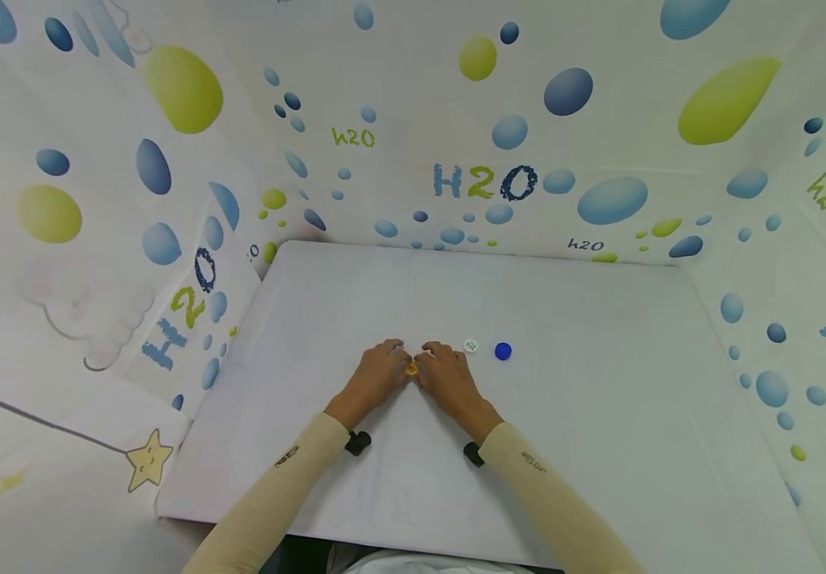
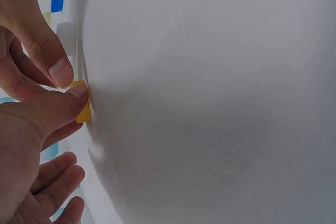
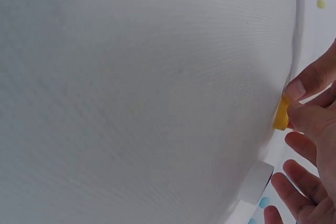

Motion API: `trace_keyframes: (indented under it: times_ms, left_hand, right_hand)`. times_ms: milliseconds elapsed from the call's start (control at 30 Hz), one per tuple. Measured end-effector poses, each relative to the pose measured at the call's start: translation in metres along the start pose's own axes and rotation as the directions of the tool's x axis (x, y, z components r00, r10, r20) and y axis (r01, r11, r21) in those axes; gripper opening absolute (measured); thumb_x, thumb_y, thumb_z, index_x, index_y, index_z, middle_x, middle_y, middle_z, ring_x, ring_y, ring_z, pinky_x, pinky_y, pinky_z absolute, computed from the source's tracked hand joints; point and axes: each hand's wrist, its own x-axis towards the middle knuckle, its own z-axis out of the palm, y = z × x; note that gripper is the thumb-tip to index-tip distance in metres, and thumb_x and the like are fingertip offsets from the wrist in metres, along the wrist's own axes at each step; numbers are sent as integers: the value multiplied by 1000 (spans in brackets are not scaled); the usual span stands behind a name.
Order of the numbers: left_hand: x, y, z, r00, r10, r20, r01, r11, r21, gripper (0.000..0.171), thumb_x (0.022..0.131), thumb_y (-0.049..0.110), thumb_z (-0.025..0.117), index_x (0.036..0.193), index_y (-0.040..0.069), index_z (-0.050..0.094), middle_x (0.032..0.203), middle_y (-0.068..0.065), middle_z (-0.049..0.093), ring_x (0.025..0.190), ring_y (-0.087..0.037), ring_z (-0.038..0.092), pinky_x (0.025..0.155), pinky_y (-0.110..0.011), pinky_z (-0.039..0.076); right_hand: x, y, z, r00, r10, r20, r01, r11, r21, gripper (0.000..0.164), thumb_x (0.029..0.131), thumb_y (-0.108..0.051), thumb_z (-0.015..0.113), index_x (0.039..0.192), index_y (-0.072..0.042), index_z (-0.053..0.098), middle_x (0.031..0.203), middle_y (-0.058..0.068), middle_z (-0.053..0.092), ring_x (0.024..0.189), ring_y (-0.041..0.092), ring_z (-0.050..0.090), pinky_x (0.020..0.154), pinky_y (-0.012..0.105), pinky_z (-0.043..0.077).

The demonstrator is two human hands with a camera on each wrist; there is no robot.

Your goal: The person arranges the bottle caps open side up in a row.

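Near the middle of the table, my left hand (image 1: 380,373) and right hand (image 1: 448,375) meet at a small yellow cap (image 1: 411,369). In the left wrist view, the left thumb and fingers pinch the yellow cap (image 2: 84,112) from the near side. The right wrist view has the right thumb and index finger pinching the yellow cap (image 3: 281,115), with the left thumb at its upper end. Fingertips hide much of it. A white round cap (image 1: 470,346) lies just beyond the right hand, and a round blue cap (image 1: 503,351) sits to its right.
White cloth covers the table (image 1: 599,399). Upright printed sheets (image 1: 399,159) with blue and green spots stand behind it and at both sides. The table's near edge (image 1: 384,546) runs in front of the person. A black wrist camera (image 1: 359,443) sits at the left wrist.
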Motion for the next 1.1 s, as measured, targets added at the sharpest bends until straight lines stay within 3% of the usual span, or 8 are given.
trace_keyframes:
  times_ms: [633, 1100]
  left_hand:
    - [-3, 0, -3, 997, -70, 41, 72, 997, -37, 25, 98, 25, 77, 118, 9, 74, 143, -19, 61, 132, -39, 60, 107, -58, 49]
    - [-5, 0, -5, 997, -65, 41, 66, 998, -23, 29, 97, 21, 79, 122, 8, 72, 144, -18, 60, 132, -38, 59, 108, -58, 48]
  right_hand:
    - [5, -3, 7, 999, -43, -20, 42, 999, -23, 28, 97, -29, 79, 119, -12, 76, 137, 10, 66, 126, 30, 64, 97, 51, 54]
    - [8, -5, 5, 997, 4, 74, -4, 1000, -13, 28, 103, -29, 72, 123, -10, 74, 145, 11, 61, 132, 30, 60, 103, 51, 51]
